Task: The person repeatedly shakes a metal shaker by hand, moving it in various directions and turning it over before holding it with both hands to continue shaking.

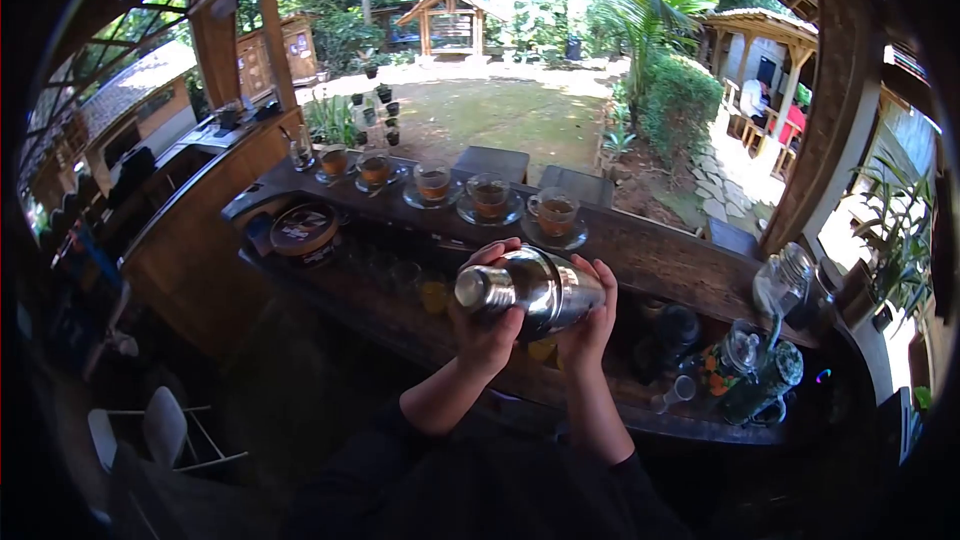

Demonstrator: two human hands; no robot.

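Note:
A silver metal shaker [545, 290] is held nearly sideways above the wooden counter, its capped end toward the left. My left hand [487, 325] wraps round the capped end, with the thumb along its underside. Round the wider end at the right, my right hand [592, 315] is closed. Behind the shaker, several glass cups of amber drink stand on saucers in a row on the raised ledge. The rightmost cup [553, 212] is nearest to the shaker.
Glass jars [783, 280], a green-patterned pitcher [765, 385] and a small clear glass [680, 392] stand at the right. A round wooden-looking box [304, 228] sits on the left. A white chair [165, 427] is at lower left. Two people sit far off at the right.

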